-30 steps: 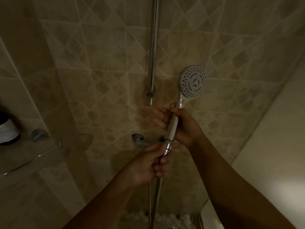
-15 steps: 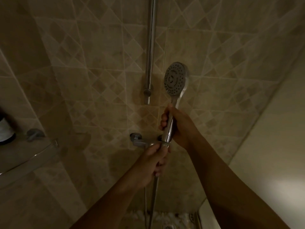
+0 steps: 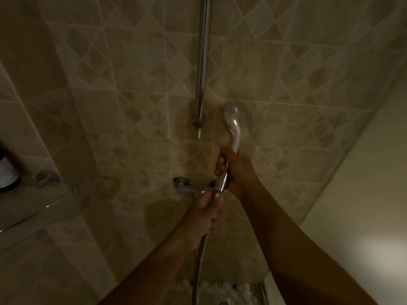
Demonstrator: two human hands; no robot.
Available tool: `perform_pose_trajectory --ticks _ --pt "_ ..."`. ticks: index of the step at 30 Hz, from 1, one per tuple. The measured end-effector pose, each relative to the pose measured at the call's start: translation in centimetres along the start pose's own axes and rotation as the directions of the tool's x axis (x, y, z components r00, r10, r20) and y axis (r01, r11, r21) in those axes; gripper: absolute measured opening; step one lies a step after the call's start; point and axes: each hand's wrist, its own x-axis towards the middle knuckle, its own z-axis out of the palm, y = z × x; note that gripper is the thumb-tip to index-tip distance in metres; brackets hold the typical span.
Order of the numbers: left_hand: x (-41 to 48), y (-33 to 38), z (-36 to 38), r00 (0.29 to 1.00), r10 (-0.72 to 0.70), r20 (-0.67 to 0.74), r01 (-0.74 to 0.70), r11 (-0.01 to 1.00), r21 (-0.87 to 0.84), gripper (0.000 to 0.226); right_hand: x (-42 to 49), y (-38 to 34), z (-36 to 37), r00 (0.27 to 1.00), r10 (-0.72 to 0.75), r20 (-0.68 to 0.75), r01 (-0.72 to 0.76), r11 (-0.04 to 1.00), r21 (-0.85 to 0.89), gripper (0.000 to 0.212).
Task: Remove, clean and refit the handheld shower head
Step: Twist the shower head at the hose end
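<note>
The chrome shower head (image 3: 236,119) stands upright in front of the tiled wall, its smooth back turned toward me and its spray face hidden. My right hand (image 3: 236,168) is wrapped around its handle. Just below, my left hand (image 3: 206,213) grips the top end of the metal hose (image 3: 199,260) at the joint with the handle. The hose hangs straight down from that hand toward the floor.
A vertical chrome rail (image 3: 202,62) runs up the wall left of the shower head. The mixer tap (image 3: 187,188) sits on the wall behind my hands. A glass corner shelf (image 3: 37,208) at left carries a dark bottle (image 3: 7,172). White pebbles (image 3: 215,289) lie on the floor.
The shower head has rotated about its handle: its spray face pointed at me, then sideways, and now only its back shows. My right hand closed fully round the handle. My left hand stayed at the joint.
</note>
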Motion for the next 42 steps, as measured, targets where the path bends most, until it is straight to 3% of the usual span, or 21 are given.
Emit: perform_pose_trajectory --ticks 2,4,6,8,10,13,16,19,22,25,27,29,31,32,34,37,39,42 --pt "0.2 -0.8 1.0 0.979 0.12 -0.164 -0.083 0.972 0.218 0.016 0.0 1.6 -0.1 0.971 -0.039 -0.235 0.03 0.999 -0.043 0.019" --pt "-0.1 -1.0 1.2 0.978 0.145 -0.15 -0.097 0.953 0.286 0.018 -0.4 2.2 -0.4 0.955 -0.012 -0.296 0.015 1.0 0.01 0.021" --pt "-0.8 -0.5 0.5 0.995 0.09 -0.04 -0.081 0.978 0.194 0.019 -0.9 1.8 -0.8 0.981 0.076 -0.176 -0.056 0.992 0.115 0.023" --pt "-1.2 0.4 -0.5 0.995 0.017 0.097 -0.014 0.999 -0.029 0.01 -1.3 0.7 -1.2 0.988 0.145 0.062 -0.155 0.965 0.212 0.029" --pt "-1.5 1.4 -1.1 0.973 -0.062 0.223 0.112 0.969 -0.219 0.026 -1.7 -0.5 -1.3 0.947 0.119 0.298 -0.203 0.941 0.27 0.036" --pt "-1.7 2.5 -1.3 0.88 -0.091 0.466 0.277 0.895 -0.349 0.027 -2.2 -2.0 -0.9 0.864 -0.005 0.504 -0.196 0.917 0.346 0.041" --pt "-1.8 2.8 -1.5 0.784 -0.048 0.619 0.346 0.861 -0.372 0.032 -2.4 -2.7 -0.1 0.819 -0.068 0.569 -0.202 0.895 0.397 0.04" --pt "-1.6 2.3 -1.2 0.856 -0.046 0.514 0.271 0.888 -0.372 0.022 -2.0 -2.4 0.2 0.891 0.012 0.454 -0.181 0.926 0.33 0.029" --pt "-1.5 1.2 -0.7 0.978 -0.07 0.194 0.101 0.982 -0.158 0.017 -1.4 -1.2 0.4 0.977 0.155 0.147 -0.175 0.975 0.139 0.016" --pt "-1.4 -0.2 0.4 0.998 0.042 -0.045 -0.035 0.988 0.149 0.019 -1.1 0.8 0.4 0.975 0.129 -0.183 -0.132 0.991 0.0 0.024" --pt "-1.6 -0.6 1.0 0.995 0.059 -0.077 -0.046 0.986 0.161 0.027 -1.3 1.4 0.5 0.963 0.099 -0.249 -0.109 0.994 -0.025 0.027" --pt "-2.0 -0.5 0.6 1.0 0.001 -0.019 0.0 0.999 0.041 0.024 -1.6 0.9 0.4 0.975 0.137 -0.176 -0.135 0.991 0.024 0.026" --pt "-2.1 0.5 -0.3 0.99 -0.072 0.118 0.09 0.983 -0.159 0.013 -1.9 -0.3 -0.1 0.982 0.187 0.029 -0.189 0.973 0.13 0.019" --pt "-2.0 1.2 -0.8 0.973 -0.088 0.213 0.14 0.96 -0.242 0.017 -2.1 -1.0 -0.3 0.972 0.172 0.157 -0.2 0.962 0.183 0.017" --pt "-1.8 2.3 -1.4 0.904 -0.083 0.419 0.243 0.907 -0.344 0.027 -2.4 -2.3 -0.6 0.918 0.087 0.388 -0.199 0.945 0.259 0.025" --pt "-1.9 3.2 -1.4 0.749 -0.023 0.663 0.344 0.867 -0.359 0.031 -2.9 -3.3 0.0 0.829 -0.03 0.559 -0.199 0.917 0.345 0.034" --pt "-1.9 2.8 -1.2 0.71 0.007 0.704 0.352 0.863 -0.363 0.03 -3.1 -3.3 0.6 0.774 -0.061 0.631 -0.25 0.885 0.392 0.022" --pt "-1.8 1.8 -1.2 0.798 -0.018 0.603 0.311 0.869 -0.386 0.026 -2.5 -2.6 0.4 0.797 0.043 0.603 -0.283 0.908 0.31 0.016"
